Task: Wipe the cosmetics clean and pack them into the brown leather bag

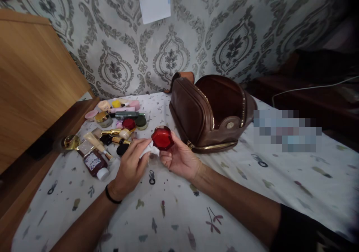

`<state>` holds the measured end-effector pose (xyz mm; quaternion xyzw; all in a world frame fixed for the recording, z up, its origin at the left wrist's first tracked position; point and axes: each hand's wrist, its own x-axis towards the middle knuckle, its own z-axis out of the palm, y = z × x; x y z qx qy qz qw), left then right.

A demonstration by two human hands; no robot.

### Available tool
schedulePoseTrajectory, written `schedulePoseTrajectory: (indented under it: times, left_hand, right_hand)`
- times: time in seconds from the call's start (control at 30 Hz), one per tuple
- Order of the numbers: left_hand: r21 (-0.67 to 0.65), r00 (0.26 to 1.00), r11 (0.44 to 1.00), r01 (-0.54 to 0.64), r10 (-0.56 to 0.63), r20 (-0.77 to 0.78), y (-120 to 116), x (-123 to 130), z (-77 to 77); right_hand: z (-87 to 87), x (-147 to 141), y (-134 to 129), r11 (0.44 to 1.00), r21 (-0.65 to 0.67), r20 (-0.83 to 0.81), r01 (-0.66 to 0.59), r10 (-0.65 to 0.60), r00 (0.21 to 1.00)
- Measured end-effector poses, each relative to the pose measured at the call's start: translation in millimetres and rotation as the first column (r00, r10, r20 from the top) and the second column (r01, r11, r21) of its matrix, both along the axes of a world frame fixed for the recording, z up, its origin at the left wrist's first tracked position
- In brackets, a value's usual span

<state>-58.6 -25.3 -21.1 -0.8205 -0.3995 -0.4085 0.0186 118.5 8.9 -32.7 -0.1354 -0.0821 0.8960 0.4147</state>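
My right hand (181,158) is closed around a red, many-sided cosmetic jar (162,138), raised above the printed cloth. In my left hand (133,166) a crumpled white tissue (150,150) is pinched, and it touches the jar's left side. A dark band circles my left wrist. Just left of my hands lie a red-lidded jar (128,124), a dark green jar (141,123) and gold-trimmed tubes (111,131). A dark bottle with a white cap (96,164) lies nearer to me. Behind my right hand stands a brown leather bag (193,113), unzipped at the top.
More cosmetics, among them a gold-lidded jar (103,118) and a green tube (126,115), crowd the back left. A wooden cabinet (36,68) borders the left side. The patterned wall (171,53) rises behind. A blurred patch (286,130) covers something at right.
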Motion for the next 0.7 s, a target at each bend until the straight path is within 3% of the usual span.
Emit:
schedulePoseTrajectory:
  times: [0.17, 0.37, 0.7]
  left_hand:
    - [0.014, 0.998, 0.998, -0.059, 0.059, 0.012, -0.3, 0.3, 2.8]
    - [-0.006, 0.966, 0.97, -0.242, 0.241, 0.089, 0.8, 1.0, 5.9]
    - [0.042, 0.983, 0.984, -0.174, 0.17, 0.075, 1.7, 1.2, 8.0]
  right_hand:
    - [0.9, -3.7, -1.7, 0.999, 0.032, 0.064, -0.005, 0.003, 0.998]
    - [-1.9, -8.5, -2.7, 0.993, 0.106, 0.116, -0.056, 0.043, 0.992]
    - [-2.3, -8.8, -8.0, 0.964, 0.261, 0.272, -0.04, -0.034, 0.962]
